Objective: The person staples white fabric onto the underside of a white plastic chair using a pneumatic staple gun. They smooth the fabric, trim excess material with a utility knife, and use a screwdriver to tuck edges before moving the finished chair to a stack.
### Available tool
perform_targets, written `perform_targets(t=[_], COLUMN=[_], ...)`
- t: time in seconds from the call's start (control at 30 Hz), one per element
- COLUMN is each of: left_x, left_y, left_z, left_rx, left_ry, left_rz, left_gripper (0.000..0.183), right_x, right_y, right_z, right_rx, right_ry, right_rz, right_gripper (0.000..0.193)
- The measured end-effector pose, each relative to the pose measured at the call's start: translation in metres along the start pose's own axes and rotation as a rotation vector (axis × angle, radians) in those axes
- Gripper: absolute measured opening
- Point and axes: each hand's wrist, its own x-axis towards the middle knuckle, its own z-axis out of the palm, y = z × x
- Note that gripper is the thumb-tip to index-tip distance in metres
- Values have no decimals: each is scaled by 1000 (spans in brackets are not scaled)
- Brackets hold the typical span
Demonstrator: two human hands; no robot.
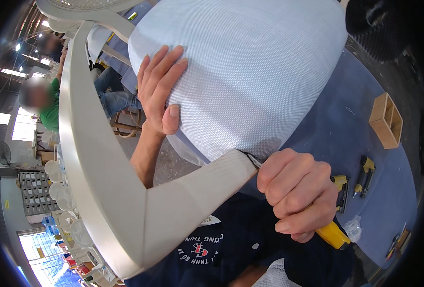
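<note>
A cream-painted wooden chair frame [90, 143] stands close in front of me, with a pale blue-grey woven fabric seat [240, 62]. My left hand [162, 91] rests on the left side of the seat, palm down and fingers stretched out. In my closed right hand [298, 191] is a yellow-handled utility knife [334, 235]. Its thin dark and silver tip sits where the seat's lower edge meets the end of the cream wooden piece. My fingers hide the middle of the knife. Clear plastic film [185, 149] hangs below the seat edge.
A blue-covered table [312, 131] lies beneath and to the right. It bears a divided wooden box [386, 122], two yellow-and-black nail guns [363, 176] and a crumpled clear bag [353, 228]. A person in a green shirt [51, 112] is at the left, among other chairs.
</note>
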Motion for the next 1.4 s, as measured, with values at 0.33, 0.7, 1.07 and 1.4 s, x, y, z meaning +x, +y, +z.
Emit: perform_targets(t=[0.33, 0.7, 1.07, 1.4], left_x=[-1, 10, 22, 32], left_y=[3, 15, 33, 63], left_z=[-4, -26, -24, -1], left_rx=[12, 31, -149, -348], left_ry=[-1, -184, -332, -298], left_rz=[6, -9, 365, 460], left_gripper=[63, 56, 89, 96], right_x=[5, 10, -88, -92], right_y=[-6, -63, -57, -20], right_z=[-1, 8, 24, 36], right_rx=[-20, -194, -1009, -1153], right_ry=[-80, -26, 395, 406], right_rz=[54, 122, 518, 441], right_gripper=[11, 17, 50, 42])
